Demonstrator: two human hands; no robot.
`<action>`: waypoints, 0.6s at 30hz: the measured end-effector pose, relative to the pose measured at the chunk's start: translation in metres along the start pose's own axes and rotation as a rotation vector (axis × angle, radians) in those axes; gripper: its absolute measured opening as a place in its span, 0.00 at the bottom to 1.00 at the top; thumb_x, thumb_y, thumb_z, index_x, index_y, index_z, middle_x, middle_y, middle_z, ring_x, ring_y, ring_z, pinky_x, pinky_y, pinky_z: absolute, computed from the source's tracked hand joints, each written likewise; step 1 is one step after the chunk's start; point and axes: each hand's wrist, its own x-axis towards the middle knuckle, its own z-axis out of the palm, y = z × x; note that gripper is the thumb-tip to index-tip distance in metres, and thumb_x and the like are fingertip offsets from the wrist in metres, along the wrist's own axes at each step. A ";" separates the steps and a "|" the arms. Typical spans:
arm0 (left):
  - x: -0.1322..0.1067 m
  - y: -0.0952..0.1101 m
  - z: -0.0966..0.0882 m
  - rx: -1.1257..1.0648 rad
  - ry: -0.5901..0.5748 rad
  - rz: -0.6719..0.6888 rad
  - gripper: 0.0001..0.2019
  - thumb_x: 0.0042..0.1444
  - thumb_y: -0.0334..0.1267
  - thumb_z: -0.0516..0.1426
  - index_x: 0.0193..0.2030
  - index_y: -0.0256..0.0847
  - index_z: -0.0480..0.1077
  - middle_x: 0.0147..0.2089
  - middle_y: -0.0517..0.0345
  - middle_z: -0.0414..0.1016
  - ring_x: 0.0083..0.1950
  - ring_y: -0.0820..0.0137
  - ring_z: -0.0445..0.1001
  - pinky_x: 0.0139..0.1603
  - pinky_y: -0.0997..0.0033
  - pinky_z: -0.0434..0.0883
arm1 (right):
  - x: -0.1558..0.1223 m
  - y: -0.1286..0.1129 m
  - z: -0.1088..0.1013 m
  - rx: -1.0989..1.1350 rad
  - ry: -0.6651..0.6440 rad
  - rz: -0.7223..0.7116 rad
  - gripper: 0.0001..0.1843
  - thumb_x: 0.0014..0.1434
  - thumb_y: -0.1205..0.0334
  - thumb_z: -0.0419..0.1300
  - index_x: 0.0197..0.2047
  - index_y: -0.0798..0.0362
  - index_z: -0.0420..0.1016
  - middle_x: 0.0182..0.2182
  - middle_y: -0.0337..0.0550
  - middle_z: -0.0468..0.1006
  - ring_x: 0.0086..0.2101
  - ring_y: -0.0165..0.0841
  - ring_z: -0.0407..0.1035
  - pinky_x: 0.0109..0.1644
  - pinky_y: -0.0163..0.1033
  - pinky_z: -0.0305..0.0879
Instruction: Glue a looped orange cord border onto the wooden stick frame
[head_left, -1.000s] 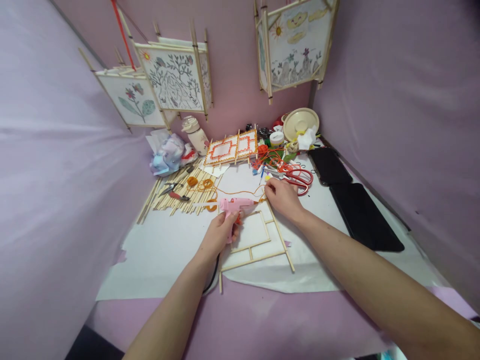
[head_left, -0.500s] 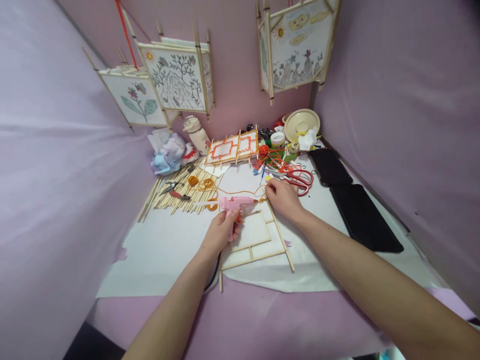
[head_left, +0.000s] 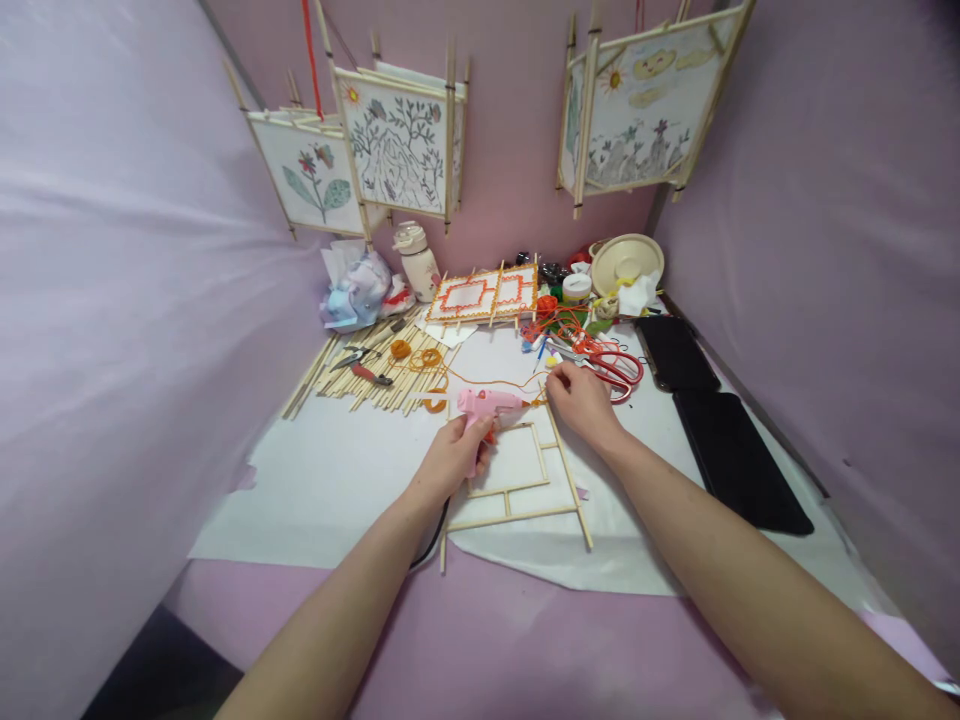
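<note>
My left hand (head_left: 451,458) is wrapped round the handle of a pink hot glue gun (head_left: 482,402), whose nozzle points right, at the top right corner of a frame of thin wooden sticks (head_left: 568,470). At that corner my right hand (head_left: 583,402) is closed in a pinch on an orange cord (head_left: 491,383). The cord runs left across the table to small orange coils (head_left: 430,357). The frame lies flat on the white sheet, partly behind the gun and my left hand. The exact spot where nozzle and cord meet is too small to make out.
Wooden sticks (head_left: 337,385) with pliers (head_left: 367,372) on them lie at the left. Red-handled scissors (head_left: 619,370) and tangled red cord are beyond my right hand. Two dark flat objects (head_left: 739,460) lie at the right. A decorated frame (head_left: 480,296) and a bottle (head_left: 417,262) stand behind.
The whole view has shifted, so the table and hanging pictures sit further right. Both hands keep nearly the same place at the frame's corner, the glue gun still in my left hand.
</note>
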 end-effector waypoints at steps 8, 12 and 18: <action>0.001 -0.001 0.002 -0.028 0.005 0.001 0.19 0.59 0.54 0.52 0.34 0.37 0.66 0.18 0.65 0.63 0.17 0.78 0.60 0.16 0.81 0.55 | 0.000 0.002 0.002 -0.011 0.003 -0.011 0.10 0.60 0.62 0.51 0.34 0.51 0.74 0.31 0.40 0.79 0.37 0.36 0.68 0.38 0.39 0.46; 0.001 0.001 0.002 -0.022 -0.002 -0.004 0.18 0.59 0.53 0.52 0.34 0.37 0.66 0.19 0.65 0.64 0.17 0.78 0.60 0.16 0.81 0.56 | 0.000 0.001 0.001 -0.014 -0.002 -0.013 0.11 0.60 0.61 0.51 0.34 0.51 0.74 0.31 0.40 0.79 0.36 0.36 0.68 0.38 0.39 0.46; 0.000 0.005 0.003 0.016 0.008 0.003 0.17 0.60 0.51 0.51 0.33 0.37 0.65 0.19 0.65 0.63 0.17 0.78 0.60 0.16 0.80 0.57 | 0.000 0.000 0.000 -0.013 -0.005 -0.006 0.11 0.59 0.61 0.51 0.34 0.51 0.74 0.31 0.41 0.79 0.36 0.36 0.68 0.38 0.39 0.47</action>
